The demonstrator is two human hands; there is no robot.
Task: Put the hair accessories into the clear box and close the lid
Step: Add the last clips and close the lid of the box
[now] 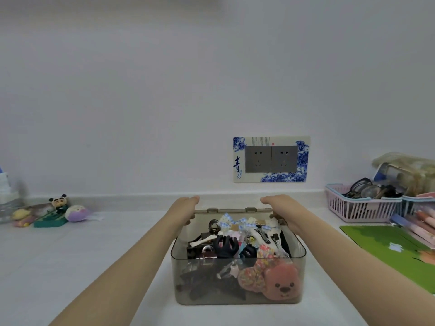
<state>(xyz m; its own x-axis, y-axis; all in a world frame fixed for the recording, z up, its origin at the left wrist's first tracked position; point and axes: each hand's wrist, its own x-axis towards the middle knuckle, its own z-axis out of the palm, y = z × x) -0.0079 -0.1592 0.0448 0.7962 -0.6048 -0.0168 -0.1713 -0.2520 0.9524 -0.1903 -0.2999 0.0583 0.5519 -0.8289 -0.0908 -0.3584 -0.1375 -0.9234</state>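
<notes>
A clear, smoke-tinted box [237, 295] stands on the white counter in front of me. It is filled with hair accessories [235, 245]: black claw clips, blue checked bows, a floral scrunchie and a pink bear clip [282, 284]. Its clear lid [231, 210] is hinged along the far rim, and I see it almost edge-on. My left hand [187, 207] grips the lid's left end with the fingers curled over it. My right hand [280, 205] grips the right end the same way.
Small plush toys and a green tray [50, 221] lie at the far left. A pink basket [360, 205] with glasses stands at the right, with pens and a green mat [388, 250] in front of it. A double wall socket [270, 159] is behind the box.
</notes>
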